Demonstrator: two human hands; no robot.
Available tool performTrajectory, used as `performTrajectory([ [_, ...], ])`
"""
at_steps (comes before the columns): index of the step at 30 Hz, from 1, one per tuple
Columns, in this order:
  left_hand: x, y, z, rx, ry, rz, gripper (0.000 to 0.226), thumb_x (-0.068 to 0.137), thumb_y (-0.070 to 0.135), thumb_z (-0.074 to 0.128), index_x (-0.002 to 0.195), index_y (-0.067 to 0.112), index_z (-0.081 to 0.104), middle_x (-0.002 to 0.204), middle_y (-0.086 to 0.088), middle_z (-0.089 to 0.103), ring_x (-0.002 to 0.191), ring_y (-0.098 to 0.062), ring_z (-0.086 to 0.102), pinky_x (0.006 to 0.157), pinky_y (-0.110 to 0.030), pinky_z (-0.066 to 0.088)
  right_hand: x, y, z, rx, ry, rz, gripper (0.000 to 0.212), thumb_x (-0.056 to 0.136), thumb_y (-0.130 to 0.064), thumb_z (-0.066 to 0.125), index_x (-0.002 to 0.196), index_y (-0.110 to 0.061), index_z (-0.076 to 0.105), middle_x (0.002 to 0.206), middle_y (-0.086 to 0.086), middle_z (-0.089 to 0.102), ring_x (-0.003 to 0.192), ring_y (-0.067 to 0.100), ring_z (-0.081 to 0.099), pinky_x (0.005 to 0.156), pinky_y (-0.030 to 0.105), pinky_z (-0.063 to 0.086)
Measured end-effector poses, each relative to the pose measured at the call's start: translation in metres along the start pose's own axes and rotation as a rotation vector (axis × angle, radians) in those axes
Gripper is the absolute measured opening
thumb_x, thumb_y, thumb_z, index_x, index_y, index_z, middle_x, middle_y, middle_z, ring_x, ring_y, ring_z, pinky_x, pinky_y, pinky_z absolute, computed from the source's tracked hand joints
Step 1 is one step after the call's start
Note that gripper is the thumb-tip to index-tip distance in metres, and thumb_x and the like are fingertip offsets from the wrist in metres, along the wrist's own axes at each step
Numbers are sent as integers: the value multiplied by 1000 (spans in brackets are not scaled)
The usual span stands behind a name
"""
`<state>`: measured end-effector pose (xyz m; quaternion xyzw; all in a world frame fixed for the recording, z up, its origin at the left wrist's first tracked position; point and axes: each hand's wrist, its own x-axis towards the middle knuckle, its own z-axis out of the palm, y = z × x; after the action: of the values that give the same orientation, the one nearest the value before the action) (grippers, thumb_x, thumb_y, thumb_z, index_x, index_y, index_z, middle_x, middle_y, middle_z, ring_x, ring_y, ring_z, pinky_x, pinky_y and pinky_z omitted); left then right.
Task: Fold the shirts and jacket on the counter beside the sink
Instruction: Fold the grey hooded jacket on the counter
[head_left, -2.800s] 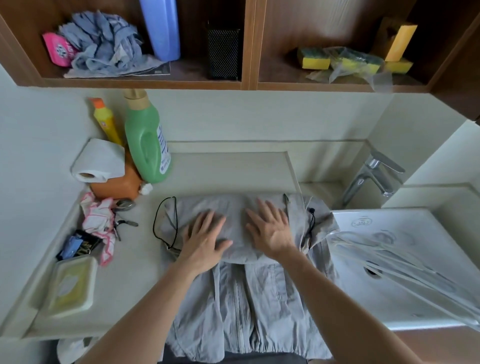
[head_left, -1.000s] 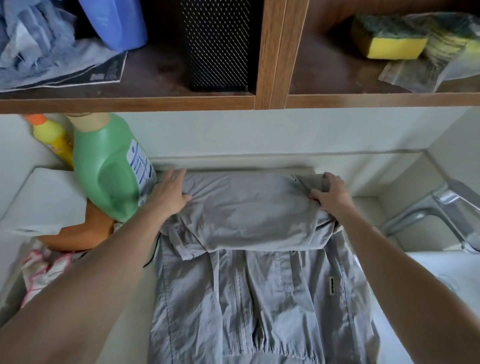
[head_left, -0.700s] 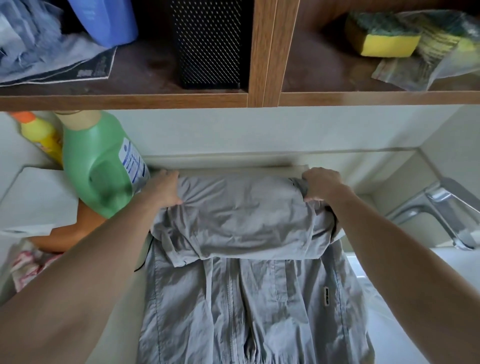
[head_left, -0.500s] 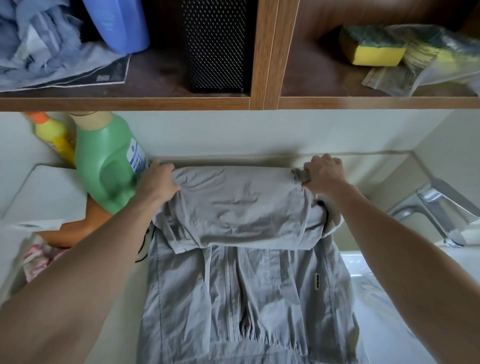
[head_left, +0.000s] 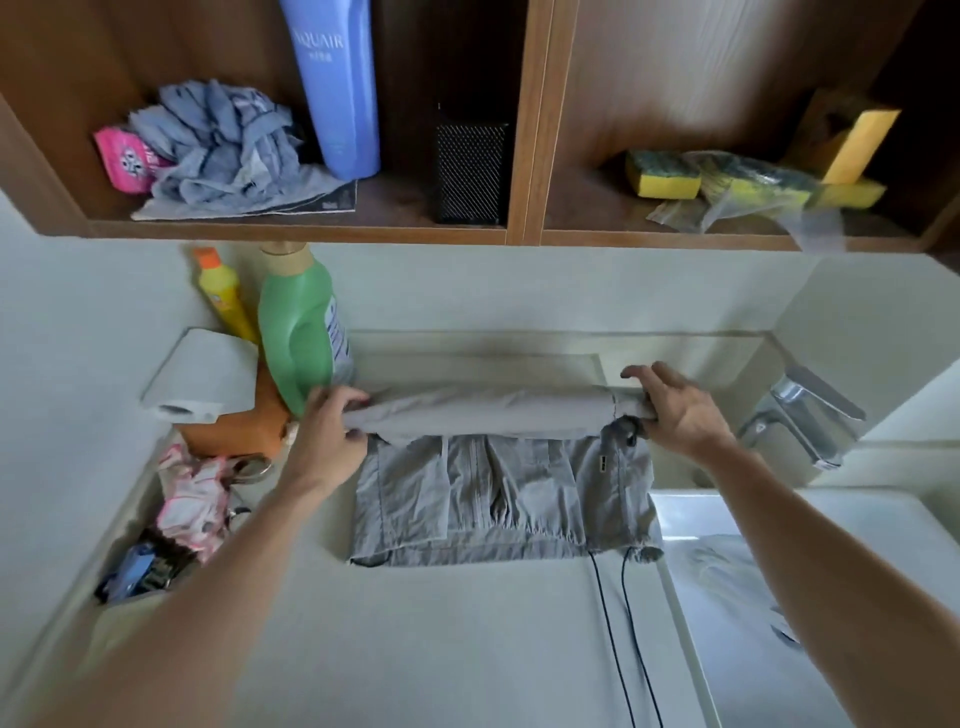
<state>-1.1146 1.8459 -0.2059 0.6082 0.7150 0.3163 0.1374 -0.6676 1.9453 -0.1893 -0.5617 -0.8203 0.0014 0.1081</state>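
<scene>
Jacket (head_left: 498, 493) update: it's on the counter (head_left: 415, 649) just left of the sink (head_left: 857, 506), pushed up toward the back wall. Big change from half a second ago is the folded-over top part. It was a wide flat flap covering the chest, and now it's bunched into a narrow band along the far edge. The whole hem is on the counter too, with a lot of bare counter showing in front of it, which wasn't the case earlier.

Orientation-wise, the collar end points at the wall and the elastic hem points back at the person, with the zip running far to near down the middle. As it's folded, the long axis goes left to right, parallel to the wall. Two black drawcords (head_left: 606, 623) trail from the hem's right corner toward the near edge.

Both hands have hold of it. The left hand (head_left: 332, 431) is curled round the left end of the band. The right hand (head_left: 675, 410) grips the right end, with its fingers reaching over the far side a bit looser than before.

A green bottle (head_left: 301, 332) stands right next to the left hand, with a yellow bottle (head_left: 223, 296) and a paper roll (head_left: 202, 374) beside it. The tap (head_left: 810, 415) is off to the right, and the shelf (head_left: 514, 236) above holds a blue bottle (head_left: 337, 88) and sponges (head_left: 662, 174).
</scene>
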Motion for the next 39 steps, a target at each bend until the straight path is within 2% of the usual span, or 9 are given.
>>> performTrajectory([
  [4,-52,-17,9,-196,-42,-128,25,89,0,58,103,20,66,96,4,57,98,-18,57,76,-17,37,-54,-7,13,-23,-81,-95,72,74,-10,73,138,-32,49,134,3,46,91,30,64,71,38,59],
  [7,-86,-28,17,-225,-70,-191,17,93,7,58,104,16,67,104,-2,63,102,-19,59,87,-32,45,-87,-9,23,25,-87,-119,72,73,-13,75,140,-32,53,143,5,46,110,34,61,83,42,58],
  [12,-122,-41,16,-66,-72,-283,13,96,21,55,90,27,65,81,8,72,80,-18,68,74,-36,55,-116,-6,35,76,-483,-11,73,83,-65,64,148,-44,38,157,-21,25,139,7,34,115,35,34],
  [16,-115,-34,10,226,17,-145,16,88,13,56,89,28,61,82,7,69,75,-28,66,58,-33,49,-105,-42,35,63,-57,-44,44,97,-53,42,103,-23,74,111,-2,67,104,25,63,87,36,50],
  [18,-100,-16,18,238,44,12,19,91,15,60,106,25,66,103,0,68,90,-28,66,67,-35,49,-90,-86,44,95,142,-139,25,95,-33,56,98,-17,75,110,6,70,101,34,65,85,40,51],
  [21,-78,13,42,301,-85,195,40,95,28,59,134,23,55,135,-4,56,118,-29,56,95,-42,48,-69,-159,68,162,-38,-238,41,97,-27,56,138,-24,58,148,9,49,134,31,46,108,43,34],
  [26,-63,1,82,586,-316,102,73,95,68,27,158,37,8,167,-5,4,152,-33,9,119,-56,10,-42,-204,110,85,-278,-179,57,105,-50,21,158,-35,7,167,-9,-1,154,18,0,123,47,-3],
  [30,-64,-30,104,603,-351,-25,86,80,87,1,154,44,-5,167,-6,-4,151,-38,2,116,-63,6,-29,-158,130,-63,-293,-25,68,96,-65,-1,157,-35,-7,163,-8,-16,152,17,-15,121,51,-13],
  [39,-65,-40,119,597,-212,-20,81,90,78,12,157,34,20,165,-15,16,148,-41,18,116,-60,17,-31,-51,135,-56,-191,267,67,99,-62,8,158,-30,18,166,-3,11,152,13,14,123,44,-6],
])
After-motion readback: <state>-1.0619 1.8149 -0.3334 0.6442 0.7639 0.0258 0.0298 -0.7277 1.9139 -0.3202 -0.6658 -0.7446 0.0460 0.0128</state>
